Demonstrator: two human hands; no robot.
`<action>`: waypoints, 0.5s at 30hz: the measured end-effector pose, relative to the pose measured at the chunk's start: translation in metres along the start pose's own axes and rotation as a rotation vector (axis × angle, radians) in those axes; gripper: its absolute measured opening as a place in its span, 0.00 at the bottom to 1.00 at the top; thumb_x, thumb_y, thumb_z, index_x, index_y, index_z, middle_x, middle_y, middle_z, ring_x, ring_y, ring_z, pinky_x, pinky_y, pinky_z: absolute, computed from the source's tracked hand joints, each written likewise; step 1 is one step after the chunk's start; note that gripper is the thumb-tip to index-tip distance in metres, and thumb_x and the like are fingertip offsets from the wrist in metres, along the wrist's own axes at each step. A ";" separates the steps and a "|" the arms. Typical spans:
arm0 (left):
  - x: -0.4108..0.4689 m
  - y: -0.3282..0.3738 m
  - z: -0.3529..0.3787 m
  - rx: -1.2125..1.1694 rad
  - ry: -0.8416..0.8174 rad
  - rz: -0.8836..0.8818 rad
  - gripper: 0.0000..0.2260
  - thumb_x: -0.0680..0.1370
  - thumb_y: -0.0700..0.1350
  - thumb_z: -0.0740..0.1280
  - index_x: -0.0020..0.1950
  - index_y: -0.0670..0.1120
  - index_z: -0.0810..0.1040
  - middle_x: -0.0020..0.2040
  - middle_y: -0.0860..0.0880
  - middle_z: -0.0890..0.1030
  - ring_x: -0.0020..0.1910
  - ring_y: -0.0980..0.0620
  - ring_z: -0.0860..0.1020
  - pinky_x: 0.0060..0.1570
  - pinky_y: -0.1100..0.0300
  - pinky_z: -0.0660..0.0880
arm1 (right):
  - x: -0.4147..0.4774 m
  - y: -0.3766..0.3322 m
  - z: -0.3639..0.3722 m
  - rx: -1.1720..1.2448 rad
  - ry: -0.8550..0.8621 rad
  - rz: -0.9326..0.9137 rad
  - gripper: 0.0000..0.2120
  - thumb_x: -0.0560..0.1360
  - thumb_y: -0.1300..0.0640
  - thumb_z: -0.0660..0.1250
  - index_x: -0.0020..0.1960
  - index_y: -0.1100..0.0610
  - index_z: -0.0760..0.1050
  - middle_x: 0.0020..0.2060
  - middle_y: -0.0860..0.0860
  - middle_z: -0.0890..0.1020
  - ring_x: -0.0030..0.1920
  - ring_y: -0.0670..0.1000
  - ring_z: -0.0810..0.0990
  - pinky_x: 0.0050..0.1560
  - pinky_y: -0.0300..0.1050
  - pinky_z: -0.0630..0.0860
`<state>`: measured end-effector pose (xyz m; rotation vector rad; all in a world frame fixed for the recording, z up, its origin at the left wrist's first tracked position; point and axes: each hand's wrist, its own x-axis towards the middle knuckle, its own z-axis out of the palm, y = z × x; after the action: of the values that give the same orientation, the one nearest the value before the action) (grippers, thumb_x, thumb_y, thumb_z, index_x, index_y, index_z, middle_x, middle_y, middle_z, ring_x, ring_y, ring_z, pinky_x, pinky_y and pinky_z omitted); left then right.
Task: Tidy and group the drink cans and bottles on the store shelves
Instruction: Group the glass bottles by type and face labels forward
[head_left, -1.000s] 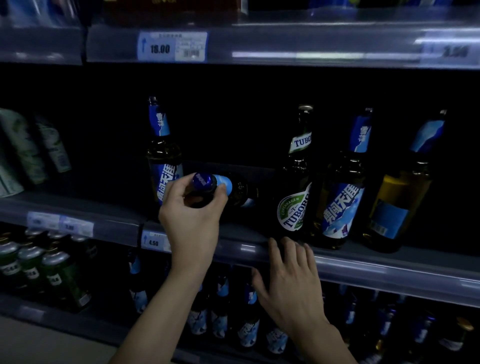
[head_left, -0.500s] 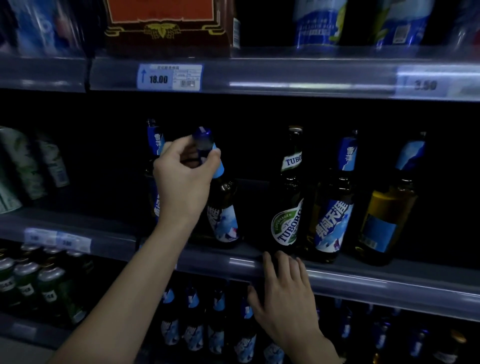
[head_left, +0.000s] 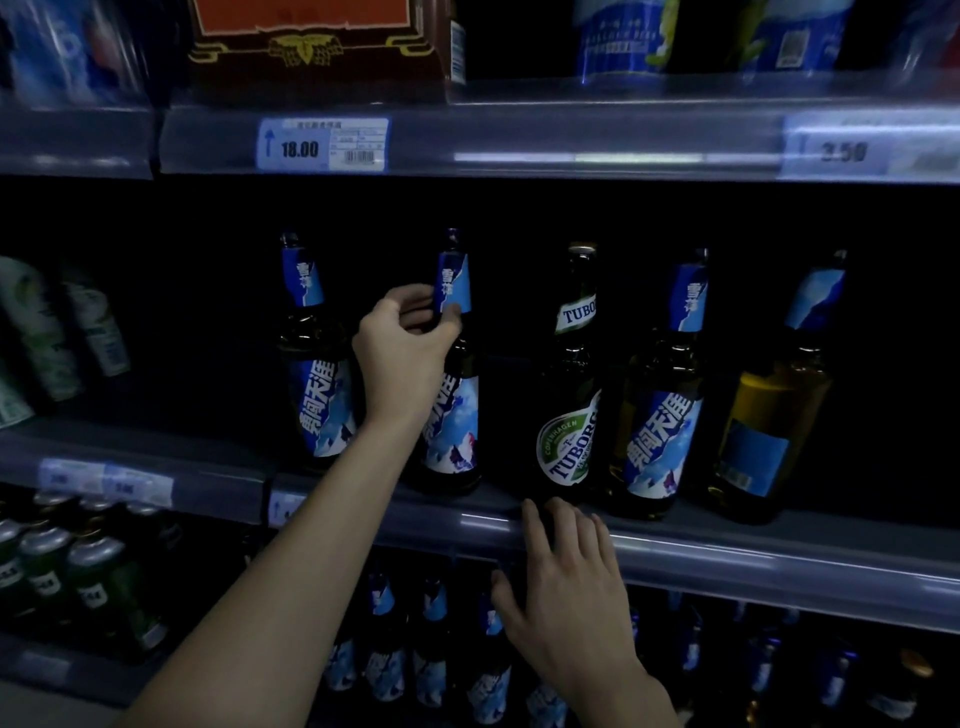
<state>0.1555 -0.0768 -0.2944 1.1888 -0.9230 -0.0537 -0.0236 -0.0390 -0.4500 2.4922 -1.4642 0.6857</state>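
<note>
so mid shelf (head_left: 675, 540): 5 bottles upright; left hand (head_left: 405, 353) grips 2nd bottle's (head_left: 453, 415) neck, right hand (head_left: 566, 587) open on edge.

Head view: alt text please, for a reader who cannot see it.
A person's left hand grips the neck of an upright blue-labelled beer bottle on a dim store shelf, while the right hand rests on the shelf's front edge. A green Tuborg bottle stands just right of it, among more blue-labelled bottles.

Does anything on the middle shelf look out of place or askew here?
Yes: a green Tuborg bottle stands among the blue-labelled bottles. The rightmost bottle shows its back label. The left hand grips one blue bottle by the neck; all stand upright.
</note>
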 end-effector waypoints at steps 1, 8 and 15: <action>-0.002 -0.001 0.001 -0.012 0.003 0.003 0.11 0.73 0.43 0.73 0.54 0.45 0.80 0.49 0.52 0.82 0.49 0.59 0.81 0.45 0.69 0.76 | 0.000 0.000 0.000 0.005 -0.003 0.004 0.32 0.71 0.39 0.59 0.66 0.60 0.75 0.60 0.58 0.77 0.60 0.60 0.77 0.66 0.55 0.62; -0.017 -0.013 -0.011 0.058 -0.034 0.031 0.12 0.75 0.49 0.71 0.56 0.49 0.78 0.54 0.51 0.79 0.53 0.59 0.78 0.53 0.62 0.77 | -0.001 -0.002 0.000 0.013 -0.016 0.017 0.33 0.71 0.39 0.59 0.68 0.60 0.73 0.61 0.58 0.77 0.62 0.60 0.76 0.68 0.55 0.60; -0.067 -0.050 -0.023 0.307 -0.161 -0.137 0.37 0.66 0.56 0.77 0.70 0.48 0.67 0.62 0.54 0.69 0.60 0.58 0.70 0.56 0.65 0.67 | -0.002 -0.003 -0.004 0.009 -0.032 0.030 0.34 0.70 0.39 0.58 0.67 0.59 0.75 0.60 0.58 0.78 0.61 0.60 0.78 0.66 0.59 0.73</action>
<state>0.1474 -0.0472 -0.3758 1.5500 -1.0134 -0.1223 -0.0229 -0.0343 -0.4469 2.5044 -1.5151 0.6619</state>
